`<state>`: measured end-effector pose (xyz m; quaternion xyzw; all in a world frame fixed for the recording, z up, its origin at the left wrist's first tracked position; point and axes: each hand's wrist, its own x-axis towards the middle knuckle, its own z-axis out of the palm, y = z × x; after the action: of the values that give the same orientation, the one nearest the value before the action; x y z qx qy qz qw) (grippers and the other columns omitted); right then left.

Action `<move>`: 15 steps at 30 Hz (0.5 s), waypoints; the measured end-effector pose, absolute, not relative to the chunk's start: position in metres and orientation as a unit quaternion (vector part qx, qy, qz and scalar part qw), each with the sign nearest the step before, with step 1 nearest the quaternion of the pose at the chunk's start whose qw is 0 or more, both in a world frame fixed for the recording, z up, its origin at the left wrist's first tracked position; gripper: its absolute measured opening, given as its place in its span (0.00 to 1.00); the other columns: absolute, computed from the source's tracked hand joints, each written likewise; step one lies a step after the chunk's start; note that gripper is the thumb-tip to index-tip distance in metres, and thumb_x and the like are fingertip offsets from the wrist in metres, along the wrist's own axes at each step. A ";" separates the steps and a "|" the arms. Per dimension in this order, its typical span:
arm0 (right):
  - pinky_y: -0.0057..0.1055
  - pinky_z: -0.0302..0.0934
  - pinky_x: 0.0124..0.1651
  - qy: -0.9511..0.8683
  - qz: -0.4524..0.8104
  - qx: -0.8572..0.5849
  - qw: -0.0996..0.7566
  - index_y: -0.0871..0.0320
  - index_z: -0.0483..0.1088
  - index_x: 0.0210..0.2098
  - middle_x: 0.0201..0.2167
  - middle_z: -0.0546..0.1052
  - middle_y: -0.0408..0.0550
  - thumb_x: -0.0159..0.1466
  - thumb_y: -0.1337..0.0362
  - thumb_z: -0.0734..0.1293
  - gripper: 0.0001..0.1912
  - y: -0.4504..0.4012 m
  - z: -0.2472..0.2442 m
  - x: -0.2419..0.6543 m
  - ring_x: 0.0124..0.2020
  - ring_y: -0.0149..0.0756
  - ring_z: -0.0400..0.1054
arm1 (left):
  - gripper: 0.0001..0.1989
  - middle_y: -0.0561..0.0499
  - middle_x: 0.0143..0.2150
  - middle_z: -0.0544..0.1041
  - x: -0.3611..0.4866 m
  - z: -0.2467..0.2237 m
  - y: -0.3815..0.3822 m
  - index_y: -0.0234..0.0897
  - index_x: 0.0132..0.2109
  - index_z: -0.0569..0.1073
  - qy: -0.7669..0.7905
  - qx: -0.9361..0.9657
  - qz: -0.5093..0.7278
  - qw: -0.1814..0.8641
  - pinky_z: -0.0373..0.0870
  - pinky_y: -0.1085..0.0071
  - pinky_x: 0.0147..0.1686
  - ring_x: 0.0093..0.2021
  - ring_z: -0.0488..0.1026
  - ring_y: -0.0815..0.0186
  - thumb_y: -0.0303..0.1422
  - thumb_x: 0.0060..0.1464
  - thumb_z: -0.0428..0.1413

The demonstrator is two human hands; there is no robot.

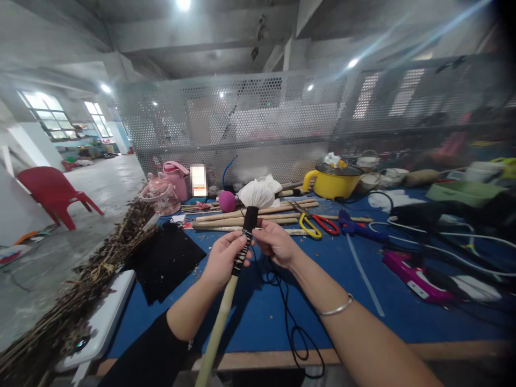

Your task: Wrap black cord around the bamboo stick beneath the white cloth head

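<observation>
Head view: grasping stick [223, 312] with left hand [223, 258] around black binding [250, 219], left of yellow pot [336, 184] and nearer camera. Fingertips of right hand [278, 243] bunched at binding; can't tell whether pinching black cord [273, 279], looped front-left of pot. Could get wraps loosening from slackened cord, or snagging from tangled loops.

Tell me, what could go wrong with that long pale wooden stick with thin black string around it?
The thin black string lies in loose loops and droops past the front edge of the flat blue table, so it might tangle or snag. If the bare left hand slips on the long pale wooden stick, the wound turns could loosen. And the stick's near end pokes out past the table, so it could get bumped.
</observation>
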<state>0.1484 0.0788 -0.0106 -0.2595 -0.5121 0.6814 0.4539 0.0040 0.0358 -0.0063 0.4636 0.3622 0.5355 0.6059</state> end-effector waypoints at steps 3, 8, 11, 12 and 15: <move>0.22 0.29 0.13 -0.522 0.689 -0.265 0.427 0.59 0.62 0.31 0.13 0.63 0.34 0.49 0.57 0.72 0.18 0.079 -0.010 0.151 0.10 0.18 0.40 | 0.16 0.47 0.28 0.75 0.005 -0.005 0.035 0.30 0.35 0.72 0.372 0.446 0.487 0.652 0.67 0.77 0.20 0.21 0.69 0.72 0.40 0.46 0.57; 0.23 0.30 0.13 -0.520 0.650 -0.349 0.430 0.59 0.61 0.25 0.10 0.54 0.31 0.49 0.57 0.71 0.17 0.080 -0.012 0.149 0.10 0.19 0.40 | 0.20 0.47 0.36 0.75 0.009 -0.010 0.032 0.34 0.42 0.70 0.485 0.502 0.510 0.503 0.66 0.76 0.21 0.25 0.71 0.70 0.43 0.45 0.57; 0.24 0.30 0.13 -0.512 0.655 -0.353 0.430 0.60 0.63 0.26 0.10 0.55 0.31 0.47 0.57 0.72 0.17 0.077 -0.010 0.144 0.10 0.18 0.40 | 0.18 0.49 0.35 0.74 0.010 -0.014 0.031 0.35 0.39 0.71 0.493 0.572 0.556 0.346 0.65 0.78 0.26 0.30 0.70 0.70 0.35 0.37 0.63; 0.24 0.31 0.14 -0.508 0.659 -0.349 0.432 0.60 0.63 0.26 0.11 0.55 0.31 0.47 0.58 0.73 0.17 0.076 -0.009 0.143 0.10 0.18 0.40 | 0.17 0.50 0.33 0.74 0.010 -0.015 0.031 0.34 0.37 0.72 0.491 0.578 0.559 0.335 0.65 0.78 0.26 0.28 0.69 0.71 0.34 0.37 0.63; 0.23 0.32 0.14 -0.505 0.661 -0.332 0.444 0.61 0.64 0.26 0.11 0.54 0.31 0.46 0.57 0.73 0.18 0.073 -0.006 0.140 0.10 0.18 0.39 | 0.17 0.52 0.28 0.73 0.010 -0.015 0.033 0.33 0.38 0.71 0.494 0.547 0.547 0.396 0.61 0.78 0.18 0.19 0.63 0.75 0.34 0.38 0.62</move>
<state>0.1398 0.0734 -0.0064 -0.3316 -0.5055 0.6610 0.4445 0.0100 0.0334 -0.0150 0.5472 0.4938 0.5473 0.3964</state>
